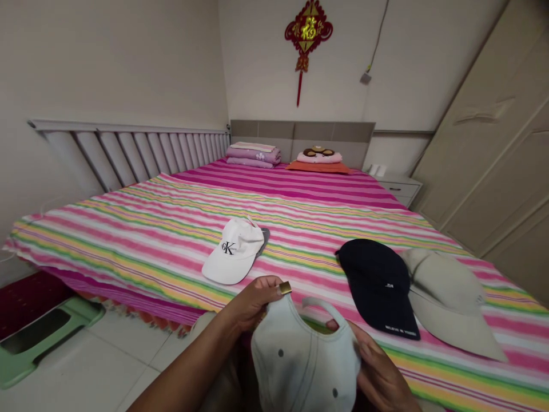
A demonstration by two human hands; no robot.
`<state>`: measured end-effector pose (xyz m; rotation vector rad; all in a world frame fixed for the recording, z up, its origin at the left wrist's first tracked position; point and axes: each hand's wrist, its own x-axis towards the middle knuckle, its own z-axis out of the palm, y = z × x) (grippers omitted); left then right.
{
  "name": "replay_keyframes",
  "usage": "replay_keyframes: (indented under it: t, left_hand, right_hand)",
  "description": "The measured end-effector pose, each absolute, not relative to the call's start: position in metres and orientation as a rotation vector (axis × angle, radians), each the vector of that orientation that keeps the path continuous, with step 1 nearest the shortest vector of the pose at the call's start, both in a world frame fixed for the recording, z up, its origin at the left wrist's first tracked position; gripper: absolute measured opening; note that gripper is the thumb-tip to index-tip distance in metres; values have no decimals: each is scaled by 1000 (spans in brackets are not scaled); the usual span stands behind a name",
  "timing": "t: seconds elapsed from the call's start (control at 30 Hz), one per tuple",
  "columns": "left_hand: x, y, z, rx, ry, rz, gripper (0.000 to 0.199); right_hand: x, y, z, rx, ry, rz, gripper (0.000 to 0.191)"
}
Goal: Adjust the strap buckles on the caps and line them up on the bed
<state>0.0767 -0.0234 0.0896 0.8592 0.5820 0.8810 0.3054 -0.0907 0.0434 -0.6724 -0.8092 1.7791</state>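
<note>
My left hand (251, 303) pinches the back strap of a pale baseball cap (300, 360) next to its brass buckle (285, 288). My right hand (377, 372) grips the cap's other side, and the cap's underside or back faces me, held above the bed's near edge. On the striped bedspread (141, 240) lie a white cap with a black CK logo (231, 252), a navy baseball cap (377, 283) and a beige wide-brimmed hat (446, 297). The navy cap overlaps the hat's left edge, and neither hand touches these three.
Pillows (253, 154) and folded bedding stand at the headboard (302, 134). A white radiator (128, 154) runs along the left wall. A bedside cabinet (398, 189) and tall wardrobe doors (484, 137) are on the right. A green stool (43, 337) sits on the tiled floor.
</note>
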Motion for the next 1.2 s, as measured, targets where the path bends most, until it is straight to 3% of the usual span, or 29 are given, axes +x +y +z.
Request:
replay_keyframes:
  t: [0.37,0.53,0.73,1.2]
  left_hand:
    - [75,-29,122,1020,819,847,20]
    - [73,-32,136,1137,884,868,24]
    - [73,-32,128,1254,846,837,26]
    - [90,-40,116,1149,537,758,21]
  right_hand:
    - [291,-81,93,-575,-1014,1690,19]
    - [288,-82,101,-507,-1011,1647,34]
    - [289,-80,110,-424,-995,1701,14]
    - [260,-71,112,-750,-1121,1709,24]
